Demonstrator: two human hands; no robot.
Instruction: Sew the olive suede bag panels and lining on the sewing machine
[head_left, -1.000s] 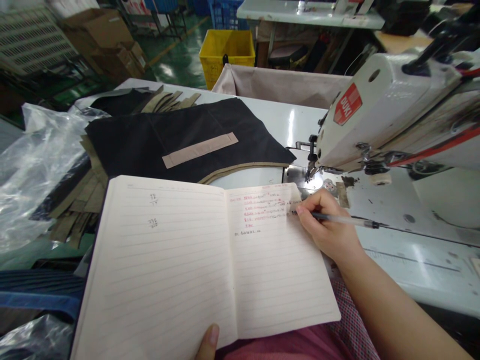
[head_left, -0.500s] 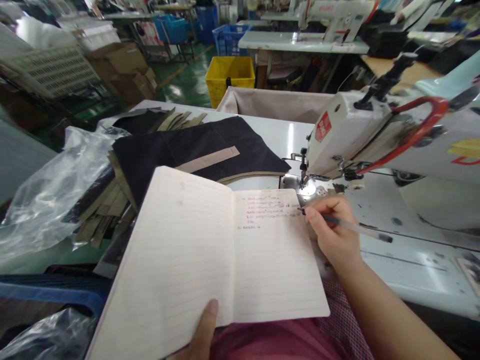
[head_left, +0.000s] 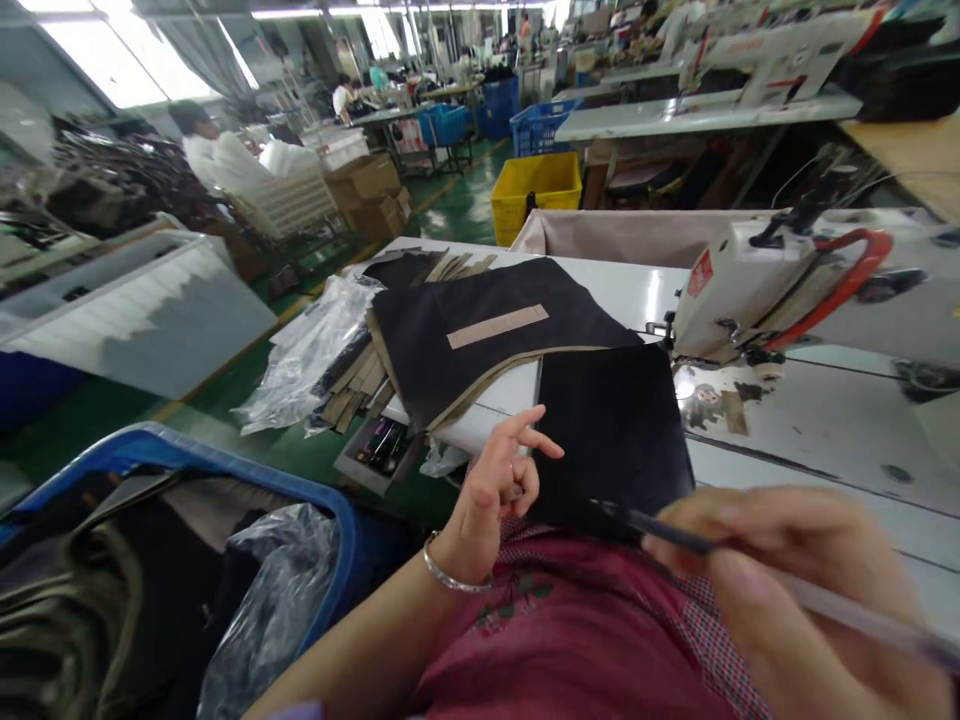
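My right hand, blurred and close to the camera, grips a pen whose tip points left. My left hand is raised over my lap, with index and middle fingers stretched out and the others curled, nothing in it. Just right of it lies a flat black rectangle, seemingly the closed notebook, between my lap and the sewing table. Black fabric pieces with a beige strip on top lie beyond it. The sewing machine stands to the right.
At lower left a blue basket holds dark fabric and clear plastic. A small open drawer hangs beneath the table. Clear plastic wrap drapes off its left end. Behind stand a yellow bin and another sewing table.
The open notebook has been closed, its black cover now showing. My left hand has come off the page and up. The right hand moved nearer with the pen. The view has tilted up and turned left.
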